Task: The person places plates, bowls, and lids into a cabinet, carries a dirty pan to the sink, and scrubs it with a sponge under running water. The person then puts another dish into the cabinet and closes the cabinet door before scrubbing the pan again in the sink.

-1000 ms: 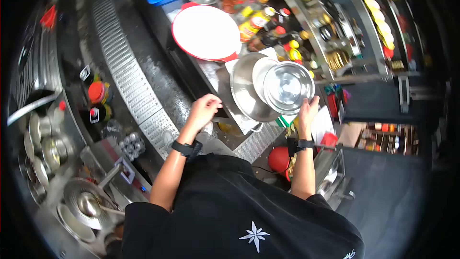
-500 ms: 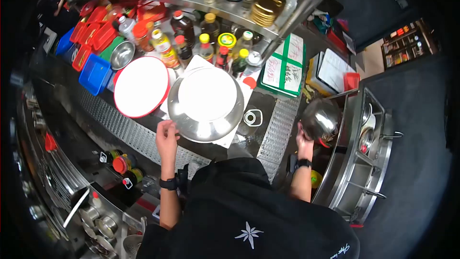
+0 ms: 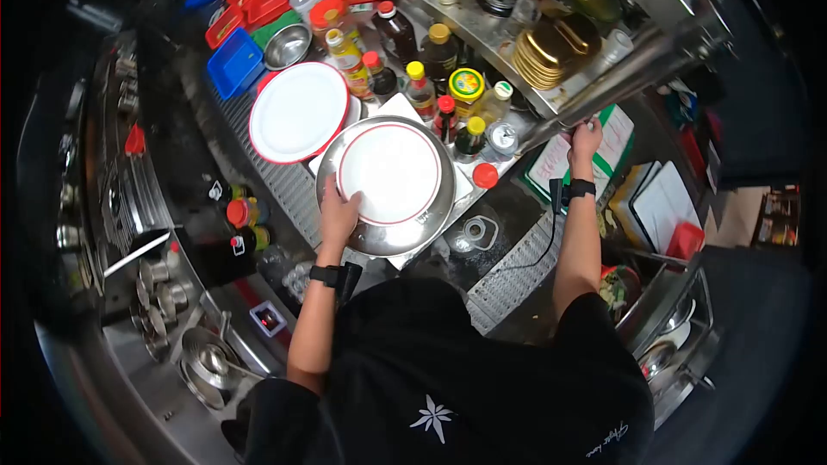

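A white plate with a red rim (image 3: 389,174) lies in a wide steel bowl (image 3: 388,243) on the counter. My left hand (image 3: 338,213) is at the left side of that bowl, fingers apart over its rim and the plate's edge. My right hand (image 3: 587,139) reaches out to the right, beside the shelf's steel rail and above a white box with green tape (image 3: 551,160); its fingers are bent and too small to make out what they hold. A second red-rimmed white plate (image 3: 299,112) sits to the left.
Sauce bottles (image 3: 396,33) and jars stand behind the bowl. Gold plates (image 3: 538,60) are stacked on the steel shelf. Blue (image 3: 234,67) and red trays are at the back left. A steel sink (image 3: 663,327) is at the lower right, pans (image 3: 209,358) at the lower left.
My right hand no longer holds the steel bowl and has moved up beside the shelf. My left hand has moved onto the edge of the wide bowl. The view has turned.
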Demonstrator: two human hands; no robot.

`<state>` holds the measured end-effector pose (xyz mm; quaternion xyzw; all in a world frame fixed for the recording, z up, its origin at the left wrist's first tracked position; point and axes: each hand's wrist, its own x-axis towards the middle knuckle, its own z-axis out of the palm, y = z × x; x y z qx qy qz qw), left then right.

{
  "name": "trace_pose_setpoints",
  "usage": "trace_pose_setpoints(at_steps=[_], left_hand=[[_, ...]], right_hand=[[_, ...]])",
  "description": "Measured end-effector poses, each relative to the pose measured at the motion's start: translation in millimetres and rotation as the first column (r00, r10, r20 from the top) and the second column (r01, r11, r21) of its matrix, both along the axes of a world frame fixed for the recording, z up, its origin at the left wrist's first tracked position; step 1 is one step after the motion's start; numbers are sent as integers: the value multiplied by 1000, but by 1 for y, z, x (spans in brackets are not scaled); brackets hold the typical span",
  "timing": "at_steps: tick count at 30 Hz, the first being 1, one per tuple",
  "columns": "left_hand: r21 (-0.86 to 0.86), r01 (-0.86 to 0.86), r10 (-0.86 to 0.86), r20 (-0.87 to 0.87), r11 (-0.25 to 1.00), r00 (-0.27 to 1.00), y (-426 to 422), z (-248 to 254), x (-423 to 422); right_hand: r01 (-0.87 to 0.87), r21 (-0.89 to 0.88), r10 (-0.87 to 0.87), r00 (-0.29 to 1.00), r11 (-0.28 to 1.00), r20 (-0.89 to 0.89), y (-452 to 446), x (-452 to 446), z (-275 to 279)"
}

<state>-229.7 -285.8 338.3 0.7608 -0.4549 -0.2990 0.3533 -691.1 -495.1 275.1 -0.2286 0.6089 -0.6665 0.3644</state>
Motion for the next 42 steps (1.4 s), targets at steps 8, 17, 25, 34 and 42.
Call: trace_pose_setpoints(at_steps=[8,17,25,34,42], left_hand=[[82,-143,164,-427,986,889,-1,8,-16],[147,-67,152,-702,987,696,-3,21,-6],[-70,-153,4,-901,986,434,45,45,41],[-267,47,47,333,963,942,149,37,237],[-113,-484,496,157,868,854,204,-205,352]], right_hand=[[-287,-52,291,940,957,176,-37,-21,-94],[-201,114,211,974,973,-77,142,90,1],[-490,92,498,859,867,-120,225,207,74],[-204,646,608,620,735,-496,398,175,3],[135,867,523,750,479,-406,571,180,-16]])
